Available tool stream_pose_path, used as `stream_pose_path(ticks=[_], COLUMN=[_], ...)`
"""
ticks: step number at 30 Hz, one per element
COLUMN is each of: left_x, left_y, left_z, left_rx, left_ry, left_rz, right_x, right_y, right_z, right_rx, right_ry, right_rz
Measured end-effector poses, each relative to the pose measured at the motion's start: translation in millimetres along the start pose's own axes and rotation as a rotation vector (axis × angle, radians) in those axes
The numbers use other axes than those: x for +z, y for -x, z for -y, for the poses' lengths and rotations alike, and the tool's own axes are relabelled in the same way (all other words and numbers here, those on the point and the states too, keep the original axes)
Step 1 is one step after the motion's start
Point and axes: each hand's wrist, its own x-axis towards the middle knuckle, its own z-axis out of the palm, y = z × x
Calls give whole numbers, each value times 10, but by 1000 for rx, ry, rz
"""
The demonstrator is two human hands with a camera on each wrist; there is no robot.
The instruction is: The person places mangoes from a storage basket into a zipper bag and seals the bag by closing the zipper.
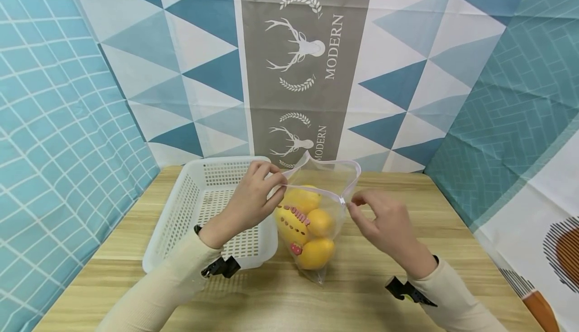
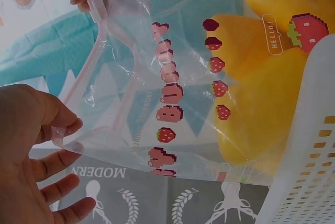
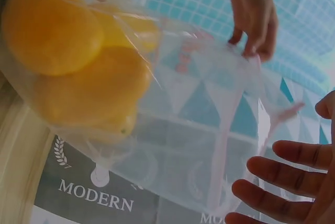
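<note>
A clear zip bag (image 1: 336,178) with pink lettering and strawberry prints stands on the table, its mouth spread apart. Inside its lower part lie several yellow and orange fruits (image 1: 316,254), some round, some longer. My left hand (image 1: 253,193) pinches the bag's upper left corner between thumb and index finger, the other fingers loose in the left wrist view. At the opposite corner sits the white zip slider (image 1: 342,200). Right beside it is my right hand (image 1: 384,221); the right wrist view shows its fingers (image 3: 282,174) spread, with thumb and index finger apart.
A white perforated plastic basket (image 1: 174,216) stands on the wooden table (image 1: 289,307), left of the bag and close against it. Patterned cloth backdrops (image 1: 307,70) rise behind the table and along both sides.
</note>
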Motion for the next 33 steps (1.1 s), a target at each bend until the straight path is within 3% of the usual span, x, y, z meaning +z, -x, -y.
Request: stream_pose_path(ticks=[3, 13, 25, 33], left_x=[1, 13, 19, 15], left_y=[-2, -9, -28, -36], left_z=[-5, -5, -6, -22], left_rx=[-5, 0, -2, -11], left_ry=[-1, -6, -7, 0], left_rz=[2, -3, 3, 9], right_x=[58, 131, 125, 63], right_y=[11, 32, 19, 23], right_z=[49, 105, 137, 107], right_rx=[-66, -117, -252, -320], right_ry=[37, 96, 226, 299], right_rz=[-39, -44, -136, -124])
